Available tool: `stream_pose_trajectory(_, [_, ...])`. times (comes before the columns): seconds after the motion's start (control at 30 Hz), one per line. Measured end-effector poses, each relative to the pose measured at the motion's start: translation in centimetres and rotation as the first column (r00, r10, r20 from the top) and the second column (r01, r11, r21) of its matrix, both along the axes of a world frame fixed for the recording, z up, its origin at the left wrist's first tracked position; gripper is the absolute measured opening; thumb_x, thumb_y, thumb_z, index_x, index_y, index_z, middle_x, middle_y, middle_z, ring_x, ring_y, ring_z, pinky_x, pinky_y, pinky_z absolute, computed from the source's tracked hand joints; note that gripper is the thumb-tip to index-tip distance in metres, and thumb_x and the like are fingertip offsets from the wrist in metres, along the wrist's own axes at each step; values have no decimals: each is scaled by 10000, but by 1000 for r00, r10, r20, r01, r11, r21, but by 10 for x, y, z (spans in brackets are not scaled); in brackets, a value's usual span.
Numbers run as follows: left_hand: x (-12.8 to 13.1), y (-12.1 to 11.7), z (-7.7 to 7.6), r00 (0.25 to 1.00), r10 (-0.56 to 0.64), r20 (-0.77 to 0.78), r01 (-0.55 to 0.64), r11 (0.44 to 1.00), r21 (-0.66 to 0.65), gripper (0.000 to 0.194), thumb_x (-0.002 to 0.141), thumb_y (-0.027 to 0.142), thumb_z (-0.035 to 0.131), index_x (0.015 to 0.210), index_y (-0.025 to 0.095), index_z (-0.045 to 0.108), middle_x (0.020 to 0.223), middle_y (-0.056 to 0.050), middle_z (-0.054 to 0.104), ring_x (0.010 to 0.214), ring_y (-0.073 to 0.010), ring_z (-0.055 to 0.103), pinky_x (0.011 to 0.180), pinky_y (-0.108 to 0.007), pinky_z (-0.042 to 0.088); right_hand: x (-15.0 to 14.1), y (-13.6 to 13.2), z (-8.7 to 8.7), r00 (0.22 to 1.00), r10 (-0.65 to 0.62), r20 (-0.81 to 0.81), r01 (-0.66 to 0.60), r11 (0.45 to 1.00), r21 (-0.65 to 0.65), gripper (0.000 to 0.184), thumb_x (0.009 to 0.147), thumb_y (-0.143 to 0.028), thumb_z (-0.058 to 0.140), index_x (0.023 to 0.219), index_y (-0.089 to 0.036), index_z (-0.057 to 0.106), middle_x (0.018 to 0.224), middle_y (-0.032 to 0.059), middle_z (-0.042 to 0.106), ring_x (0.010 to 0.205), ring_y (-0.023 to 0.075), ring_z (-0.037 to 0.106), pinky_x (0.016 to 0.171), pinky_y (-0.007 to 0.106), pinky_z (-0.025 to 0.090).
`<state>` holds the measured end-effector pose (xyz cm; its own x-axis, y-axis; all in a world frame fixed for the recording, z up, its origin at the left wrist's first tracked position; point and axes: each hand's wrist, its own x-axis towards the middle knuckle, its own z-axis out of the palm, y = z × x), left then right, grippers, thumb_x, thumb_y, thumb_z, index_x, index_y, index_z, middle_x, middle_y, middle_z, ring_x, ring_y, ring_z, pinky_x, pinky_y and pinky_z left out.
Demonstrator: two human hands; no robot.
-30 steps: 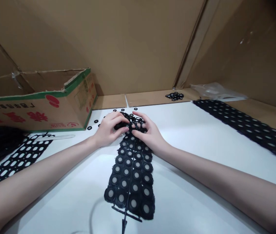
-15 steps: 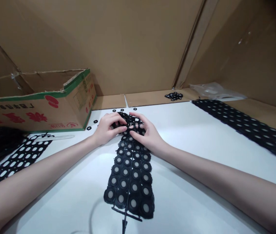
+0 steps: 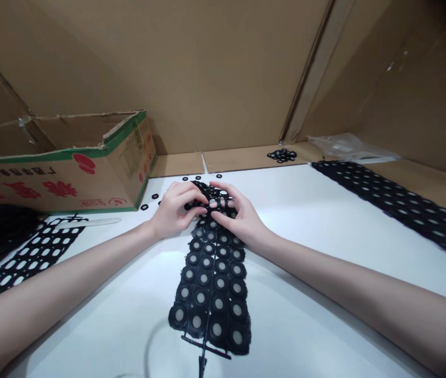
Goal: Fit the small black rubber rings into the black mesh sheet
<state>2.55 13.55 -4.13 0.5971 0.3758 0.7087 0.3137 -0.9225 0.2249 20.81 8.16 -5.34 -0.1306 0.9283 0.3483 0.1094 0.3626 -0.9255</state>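
Note:
A black rubber sheet of joined rings with pale round centres lies lengthwise in front of me. Its far end is bunched up between my hands. My left hand pinches the sheet at its left side, thumb and forefinger close together. On the opposite edge, my right hand grips the sheet, with fingers behind it and the thumb in front. What exactly lies between my left fingertips is too small to make out. Several loose black rings are scattered on the white table just beyond and left of my hands.
An open cardboard box stands at the left. Near it are a perforated black sheet, a pale strip and a dark heap. Another ring sheet, a ring pile and clear plastic lie right. Cardboard walls surround the table.
My left thumb and fingers have shifted slightly right, further over the sheet, and drawn closer together. My right hand stays in nearly the same place on the sheet.

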Motion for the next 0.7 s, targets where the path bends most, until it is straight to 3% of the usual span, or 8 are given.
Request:
stream_pose_trajectory(0.17, [0,-2,0,999,25,30,-26,999,35,119,825,221,650,749,166,576,815,-32,620,837,-175,588,804,-328,409,0,-1,2,1000,2,-21,-3,999,-39,591,726,-205,635,1291,-195,462,1283,102,586,1004,206,640,960,410,497])
stream_pose_trajectory(0.47, [-1,-3,1,999,37,7,-37,999,8,210,855,274,623,1043,185,588,904,-44,685,842,-185,620,834,-347,410,0,-1,2,1000,8,-13,-8,1000,-21,562,734,-190,631,1269,-239,466,1314,78,566,998,197,650,972,409,492])
stream_pose_trajectory(0.57, [-1,-4,0,1000,18,22,-16,997,-80,219,884,247,584,1096,192,581,853,-24,703,812,-172,628,834,-340,417,0,0,1,999,8,31,-9,999,35,549,743,-152,608,1268,-233,469,1341,77,543,967,184,653,964,396,494])
stream_pose_trajectory(0.7, [0,-4,-2,995,29,93,1,952,-307,209,866,235,602,1069,193,580,829,-21,677,812,-173,629,774,-313,447,-1,0,1,996,4,94,-12,997,80,561,741,-125,592,1278,-220,460,1377,89,514,951,186,651,948,397,497])
